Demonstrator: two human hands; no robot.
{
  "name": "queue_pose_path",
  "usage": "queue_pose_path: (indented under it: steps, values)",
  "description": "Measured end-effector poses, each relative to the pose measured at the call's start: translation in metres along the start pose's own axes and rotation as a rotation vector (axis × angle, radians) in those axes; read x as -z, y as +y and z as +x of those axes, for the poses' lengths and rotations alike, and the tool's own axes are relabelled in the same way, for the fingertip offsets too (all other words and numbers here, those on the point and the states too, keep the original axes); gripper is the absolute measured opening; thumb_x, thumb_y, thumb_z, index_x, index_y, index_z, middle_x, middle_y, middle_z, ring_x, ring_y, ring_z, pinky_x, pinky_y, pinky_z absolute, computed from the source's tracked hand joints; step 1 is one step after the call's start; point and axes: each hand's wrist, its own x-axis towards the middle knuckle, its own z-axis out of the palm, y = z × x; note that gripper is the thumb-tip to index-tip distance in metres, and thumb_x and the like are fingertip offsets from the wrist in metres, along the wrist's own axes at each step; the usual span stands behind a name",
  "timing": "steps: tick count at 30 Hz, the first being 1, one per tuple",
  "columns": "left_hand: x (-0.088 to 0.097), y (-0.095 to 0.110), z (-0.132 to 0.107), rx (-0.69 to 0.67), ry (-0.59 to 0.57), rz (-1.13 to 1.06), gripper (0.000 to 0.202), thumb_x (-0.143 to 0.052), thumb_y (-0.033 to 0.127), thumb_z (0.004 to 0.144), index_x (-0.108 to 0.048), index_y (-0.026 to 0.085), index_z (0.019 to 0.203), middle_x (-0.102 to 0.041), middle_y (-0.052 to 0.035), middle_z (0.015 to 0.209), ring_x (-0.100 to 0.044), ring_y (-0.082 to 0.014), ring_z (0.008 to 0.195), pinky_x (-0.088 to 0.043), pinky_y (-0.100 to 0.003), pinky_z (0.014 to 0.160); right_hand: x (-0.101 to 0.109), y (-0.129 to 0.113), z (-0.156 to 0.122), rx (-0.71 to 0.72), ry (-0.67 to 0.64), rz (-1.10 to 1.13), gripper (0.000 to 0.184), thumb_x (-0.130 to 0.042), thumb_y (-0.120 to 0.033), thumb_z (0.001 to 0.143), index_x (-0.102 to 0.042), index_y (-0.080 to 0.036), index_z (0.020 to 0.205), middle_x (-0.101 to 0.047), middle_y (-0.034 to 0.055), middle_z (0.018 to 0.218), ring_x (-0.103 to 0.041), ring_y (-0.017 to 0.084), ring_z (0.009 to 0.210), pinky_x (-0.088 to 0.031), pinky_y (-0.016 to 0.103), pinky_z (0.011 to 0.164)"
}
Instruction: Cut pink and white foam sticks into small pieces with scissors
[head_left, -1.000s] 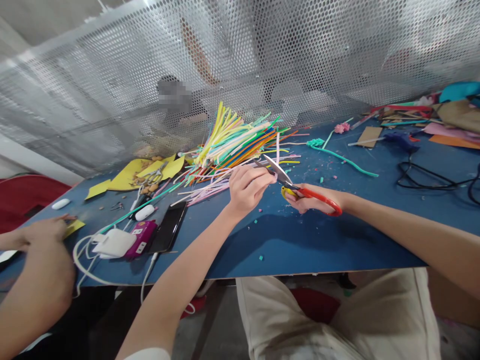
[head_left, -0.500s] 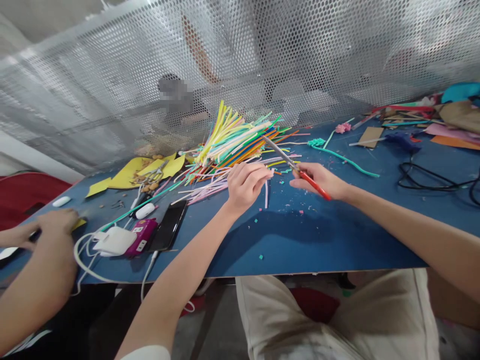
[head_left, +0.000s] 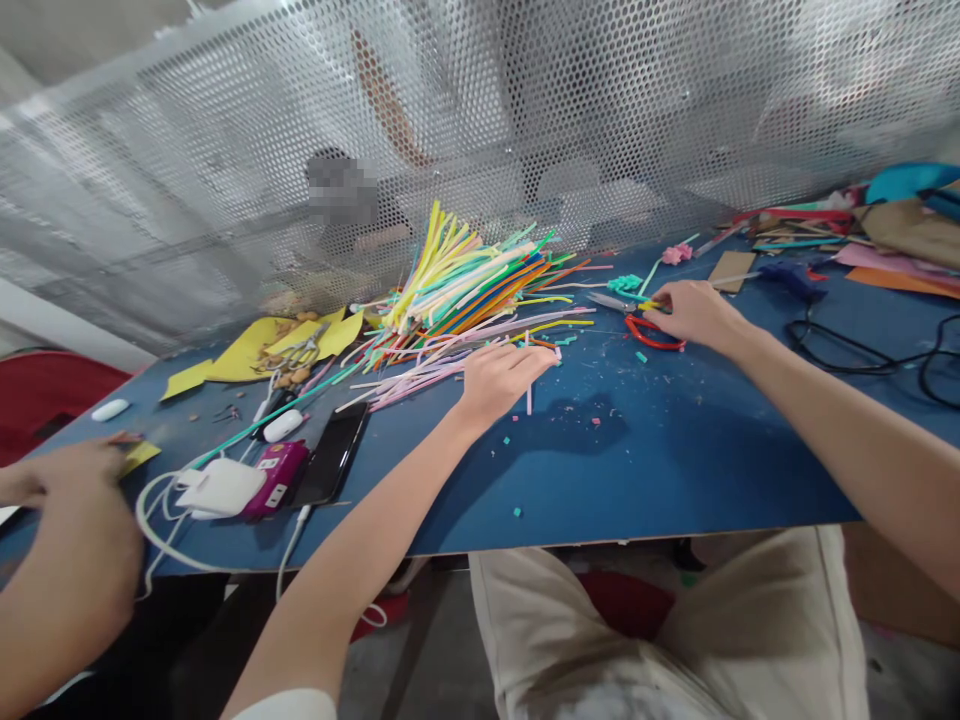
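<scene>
My left hand (head_left: 499,380) is closed on a pale pink-lilac pipe cleaner (head_left: 529,398); a short end pokes out at the fingertips and another piece shows below. Farther right, my right hand (head_left: 697,312) has its fingers bent at the handles of red-handled scissors (head_left: 654,337), which lie low over the table with the blades pointing left. A yellow part shows under its fingertips. Behind my left hand lies a large bundle of coloured pipe cleaners (head_left: 480,290). A curled teal pipe-cleaner piece (head_left: 624,284) is just beyond the scissors.
Small teal and pink scraps dot the blue table (head_left: 585,490). To the left are a black phone (head_left: 334,455), a white charger (head_left: 225,487), yellow sheets (head_left: 247,350) and another person's hand (head_left: 82,470). A glue gun (head_left: 795,282) with a black cable lies right; a perforated metal screen (head_left: 480,120) stands behind.
My right hand has moved right and away from me, lowering the scissors to the table. My left hand keeps the pipe cleaner and has shifted slightly right. The other person's hand has moved slightly left.
</scene>
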Motion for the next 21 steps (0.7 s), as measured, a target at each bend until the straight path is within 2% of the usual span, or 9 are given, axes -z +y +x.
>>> queue_pose_path:
  steps: [2,4,6,9,11,14,17,21]
  values:
    - [-0.002,0.003,0.002,-0.032,-0.005,-0.007,0.021,-0.053,0.023,0.102,-0.069,0.027,0.115,-0.077,0.0038,0.114,-0.073,-0.0119,0.096,-0.049,-0.027,0.081,0.0,-0.008,-0.002,0.022,0.026,-0.048,0.02,-0.065,-0.031,0.084,-0.073,-0.012,0.083,-0.07,0.019,0.088,-0.06,0.027,0.081,-0.04,0.042,0.079]
    - [-0.003,0.006,0.005,-0.064,-0.024,-0.019,0.023,-0.049,0.02,0.104,-0.068,0.023,0.117,-0.075,0.0017,0.118,-0.072,-0.0122,0.102,-0.051,-0.026,0.086,-0.004,-0.026,-0.007,0.09,0.011,-0.026,0.022,-0.063,-0.034,0.088,-0.075,-0.016,0.092,-0.072,0.0151,0.099,-0.062,0.026,0.087,-0.043,0.041,0.084]
    - [-0.004,0.009,0.006,-0.081,-0.059,-0.029,0.025,-0.047,0.017,0.104,-0.067,0.021,0.118,-0.074,0.0003,0.121,-0.072,-0.0129,0.104,-0.053,-0.025,0.086,-0.012,-0.049,-0.014,0.183,-0.118,0.119,0.027,-0.061,-0.041,0.091,-0.077,-0.02,0.097,-0.075,0.0082,0.094,-0.064,0.021,0.079,-0.047,0.037,0.079]
    - [-0.006,0.01,0.005,-0.082,-0.092,-0.039,0.026,-0.048,0.016,0.103,-0.066,0.021,0.121,-0.073,0.0004,0.125,-0.073,-0.0138,0.103,-0.054,-0.025,0.082,-0.029,-0.081,-0.027,0.184,-0.324,0.412,0.038,-0.06,-0.052,0.091,-0.078,-0.021,0.102,-0.076,0.0055,0.088,-0.063,0.018,0.072,-0.048,0.033,0.067]
    - [-0.006,0.01,0.003,-0.093,-0.103,-0.056,0.024,-0.05,0.019,0.103,-0.066,0.021,0.12,-0.072,0.0004,0.126,-0.073,-0.0145,0.103,-0.055,-0.025,0.081,-0.039,-0.095,-0.033,0.162,-0.408,0.537,0.038,-0.063,-0.053,0.089,-0.079,-0.021,0.102,-0.074,0.0039,0.08,-0.062,0.017,0.068,-0.048,0.032,0.064]
    - [-0.007,0.009,0.003,-0.137,-0.102,-0.075,0.021,-0.048,0.021,0.103,-0.066,0.02,0.115,-0.074,-0.0006,0.121,-0.074,-0.0154,0.098,-0.055,-0.026,0.08,-0.048,-0.102,-0.037,0.051,-0.414,0.727,0.035,-0.07,-0.049,0.085,-0.08,-0.019,0.101,-0.073,0.0043,0.077,-0.061,0.016,0.065,-0.051,0.032,0.062]
    - [-0.009,0.008,0.004,-0.147,-0.125,-0.079,0.023,-0.045,0.02,0.104,-0.064,0.018,0.116,-0.075,-0.0029,0.119,-0.074,-0.0156,0.096,-0.055,-0.026,0.08,-0.053,-0.099,-0.038,-0.039,-0.414,0.854,0.031,-0.076,-0.045,0.081,-0.079,-0.019,0.098,-0.073,0.0049,0.079,-0.062,0.015,0.066,-0.055,0.034,0.066]
    - [-0.018,0.009,0.005,-0.072,-0.124,-0.076,0.024,-0.044,0.021,0.105,-0.062,0.017,0.12,-0.075,-0.0048,0.113,-0.073,-0.0151,0.095,-0.054,-0.025,0.078,-0.057,-0.095,-0.038,-0.125,-0.417,0.921,0.029,-0.079,-0.043,0.08,-0.079,-0.019,0.097,-0.074,0.0062,0.081,-0.065,0.015,0.068,-0.058,0.034,0.068]
